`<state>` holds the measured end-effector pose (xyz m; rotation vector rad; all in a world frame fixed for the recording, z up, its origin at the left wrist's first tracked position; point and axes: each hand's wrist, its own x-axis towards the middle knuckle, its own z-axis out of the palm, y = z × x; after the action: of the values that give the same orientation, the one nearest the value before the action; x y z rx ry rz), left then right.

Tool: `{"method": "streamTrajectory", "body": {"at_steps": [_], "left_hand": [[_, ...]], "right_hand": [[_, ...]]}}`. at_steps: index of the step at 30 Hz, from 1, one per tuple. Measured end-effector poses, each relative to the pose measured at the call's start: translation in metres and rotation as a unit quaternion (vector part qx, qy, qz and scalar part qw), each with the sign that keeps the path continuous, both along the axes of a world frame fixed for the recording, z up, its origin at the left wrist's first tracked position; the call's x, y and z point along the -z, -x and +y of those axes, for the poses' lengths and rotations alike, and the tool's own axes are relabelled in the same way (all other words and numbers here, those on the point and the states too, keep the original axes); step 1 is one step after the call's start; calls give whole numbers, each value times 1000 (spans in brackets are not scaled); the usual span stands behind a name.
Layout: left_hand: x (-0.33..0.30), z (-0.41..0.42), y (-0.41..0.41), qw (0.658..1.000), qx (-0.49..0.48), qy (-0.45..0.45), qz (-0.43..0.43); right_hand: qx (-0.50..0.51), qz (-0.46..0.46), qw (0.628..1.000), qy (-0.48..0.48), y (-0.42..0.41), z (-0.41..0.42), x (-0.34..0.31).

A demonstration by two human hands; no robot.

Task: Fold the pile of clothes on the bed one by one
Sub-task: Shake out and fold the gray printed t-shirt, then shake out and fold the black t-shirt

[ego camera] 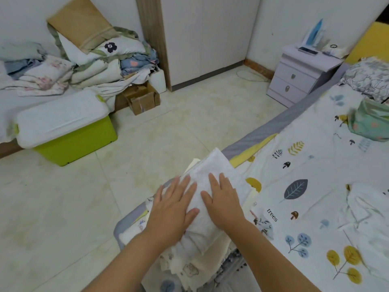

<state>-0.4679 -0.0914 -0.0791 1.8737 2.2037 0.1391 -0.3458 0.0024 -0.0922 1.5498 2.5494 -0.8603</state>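
A folded white garment (219, 171) lies on top of a stack of folded clothes (189, 264) at the near corner of the bed (315, 165). My left hand (172, 209) lies flat on the garment's left side with fingers straight. My right hand (223, 199) presses flat on its right side, fingers spread. A rumpled white garment (366, 209) lies unfolded on the bed at the right. A green patterned piece of cloth (370, 121) sits further back on the bed.
A white bedside cabinet (299, 76) stands beside the bed's far end. A green storage box with a white lid (65, 131) sits on the tiled floor at the left, beside a cardboard box (143, 98) and heaped bedding (84, 66).
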Motion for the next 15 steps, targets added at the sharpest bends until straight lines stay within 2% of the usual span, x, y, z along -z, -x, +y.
{"method": "streamTrajectory", "body": {"at_steps": [3,4,7,11,15], "left_hand": [[5,7,8,989,15,140,-53],[1,8,8,987,21,154,-46],[-16,10,8,983,35,180,-16],[-48,20,1,975,80,162,126],[-81,27,-23,969,134,139,157]], "right_hand": [[-19,-14,999,25,-7,2,-1],[-27,-18,999,31,-10,2,-4],[-44,-29,998,42,-21,-1,-23],[-34,-25,998,41,-49,-9,-59],[-32,-52,997,35,-90,-27,-92]]}}
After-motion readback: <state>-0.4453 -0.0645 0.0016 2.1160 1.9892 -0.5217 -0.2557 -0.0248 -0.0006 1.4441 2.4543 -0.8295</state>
